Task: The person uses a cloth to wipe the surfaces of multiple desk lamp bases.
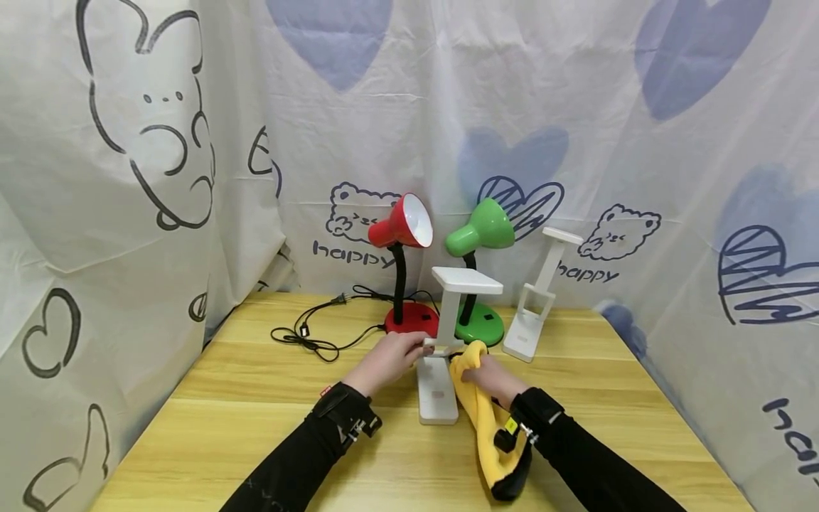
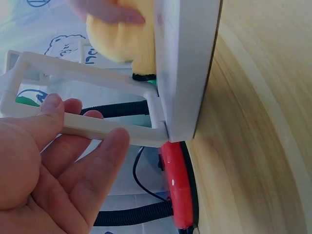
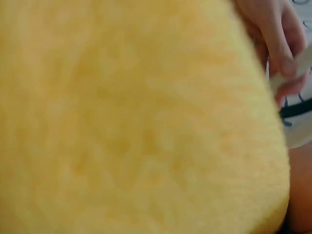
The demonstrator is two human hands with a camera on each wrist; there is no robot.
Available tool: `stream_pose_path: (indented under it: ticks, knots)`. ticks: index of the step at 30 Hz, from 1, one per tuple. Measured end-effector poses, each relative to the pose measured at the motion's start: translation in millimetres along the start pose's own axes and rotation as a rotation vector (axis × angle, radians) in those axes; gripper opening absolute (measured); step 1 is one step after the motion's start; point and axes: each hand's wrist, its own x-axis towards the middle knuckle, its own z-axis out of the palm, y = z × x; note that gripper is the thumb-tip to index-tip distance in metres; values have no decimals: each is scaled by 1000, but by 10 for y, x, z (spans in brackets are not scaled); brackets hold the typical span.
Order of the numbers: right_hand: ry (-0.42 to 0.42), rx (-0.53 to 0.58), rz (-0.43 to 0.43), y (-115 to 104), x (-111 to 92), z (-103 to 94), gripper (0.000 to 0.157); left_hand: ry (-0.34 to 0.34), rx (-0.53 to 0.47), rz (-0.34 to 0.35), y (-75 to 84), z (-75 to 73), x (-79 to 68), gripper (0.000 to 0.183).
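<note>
A white folding desk lamp (image 1: 438, 402) stands upright on the table, its flat head at the top and its base toward me. My left hand (image 1: 392, 359) pinches the lamp's open support frame (image 2: 92, 126) between thumb and fingers, as the left wrist view shows. On the lamp's right side, my right hand (image 1: 491, 378) grips a yellow cloth (image 1: 476, 409) with a dark edge. The cloth hangs down toward the table and lies close beside the lamp base; whether it touches is unclear. In the right wrist view the yellow cloth (image 3: 141, 117) covers most of the picture, hiding the right fingers.
Behind the lamp stand a red gooseneck lamp (image 1: 402, 226) and a green one (image 1: 483, 229). A second white folding lamp (image 1: 523, 334) is at the back right. A black power cord (image 1: 313, 343) lies looped at the back left. Patterned curtains (image 1: 358, 142) surround the wooden table (image 1: 256, 398).
</note>
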Motion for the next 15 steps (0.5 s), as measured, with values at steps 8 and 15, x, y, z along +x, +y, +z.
stream_pose_path:
  ticks: [8, 15]
  knots:
    - [97, -44, 20, -136, 333, -36, 28, -68, -11, 71, 4, -69, -16, 15]
    - [-65, -20, -128, -302, 548, -18, 30, -119, -8, 99, 8, -120, -42, 19]
